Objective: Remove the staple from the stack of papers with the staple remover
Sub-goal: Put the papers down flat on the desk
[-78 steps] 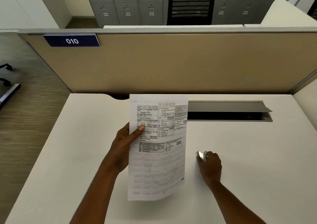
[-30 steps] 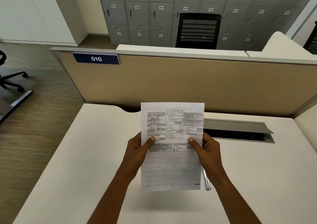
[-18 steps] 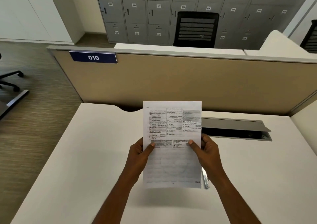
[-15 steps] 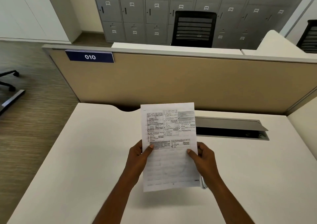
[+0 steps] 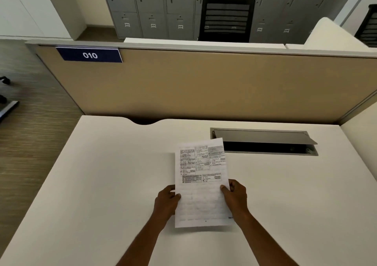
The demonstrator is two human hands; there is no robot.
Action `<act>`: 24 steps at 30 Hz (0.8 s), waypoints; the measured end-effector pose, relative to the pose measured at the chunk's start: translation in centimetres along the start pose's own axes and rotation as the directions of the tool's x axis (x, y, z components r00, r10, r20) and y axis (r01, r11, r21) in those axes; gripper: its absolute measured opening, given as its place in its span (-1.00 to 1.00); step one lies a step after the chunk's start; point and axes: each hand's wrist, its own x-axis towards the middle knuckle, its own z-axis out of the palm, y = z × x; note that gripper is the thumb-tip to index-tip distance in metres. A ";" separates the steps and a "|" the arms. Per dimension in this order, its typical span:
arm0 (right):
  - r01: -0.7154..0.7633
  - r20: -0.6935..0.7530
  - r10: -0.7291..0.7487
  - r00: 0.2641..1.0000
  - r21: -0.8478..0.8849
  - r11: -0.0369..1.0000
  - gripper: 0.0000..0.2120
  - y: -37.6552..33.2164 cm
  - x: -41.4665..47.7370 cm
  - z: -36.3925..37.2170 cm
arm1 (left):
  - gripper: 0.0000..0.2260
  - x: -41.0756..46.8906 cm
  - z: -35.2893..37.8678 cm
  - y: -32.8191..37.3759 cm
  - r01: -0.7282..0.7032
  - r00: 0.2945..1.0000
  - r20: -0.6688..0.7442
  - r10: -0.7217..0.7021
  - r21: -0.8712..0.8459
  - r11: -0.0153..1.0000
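We are holding the stack of papers point(image 5: 201, 184) over the white tabletop point(image 5: 102, 184), with the printed side facing us. Our left hand point(image 5: 166, 201) is pinching its left edge, thumb on top, and our right hand point(image 5: 235, 196) is pinching its right edge the same way.

Two arms, two hands
Above the surface point(image 5: 102, 184), the left hand point(image 5: 166, 202) and the right hand point(image 5: 236, 194) are bare, and both long, slim forearms are bare too.
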 end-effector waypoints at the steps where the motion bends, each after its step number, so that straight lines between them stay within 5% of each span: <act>1: -0.019 -0.010 0.019 1.000 -0.025 1.000 -0.84 0.4 0.0 0.1 | -0.73 0.2 0.2 -0.3 0.002 1.000 -0.001 -0.002 0.042 0.999; 10: -0.043 -0.061 0.028 0.998 -0.271 0.962 -0.91 2.9 -0.3 0.7 | -0.71 1.2 2.1 -1.3 -0.066 0.997 -0.009 0.076 0.385 0.921; 16: 0.096 0.077 -0.070 0.995 -0.418 0.903 -0.42 2.9 0.0 0.1 | -0.64 1.5 2.3 -2.4 -0.131 0.990 0.029 0.136 0.511 0.849; 20: 0.161 0.207 -0.058 0.977 -0.526 0.835 -0.05 3.3 -0.1 -0.8 | -0.32 1.5 2.6 -2.8 -0.157 0.986 0.142 0.088 0.598 0.786; 24: 0.258 0.324 -0.034 0.946 -0.682 0.685 0.10 3.9 -0.3 -1.2 | 0.10 1.5 3.2 -3.1 -0.168 0.978 0.205 0.039 0.666 0.727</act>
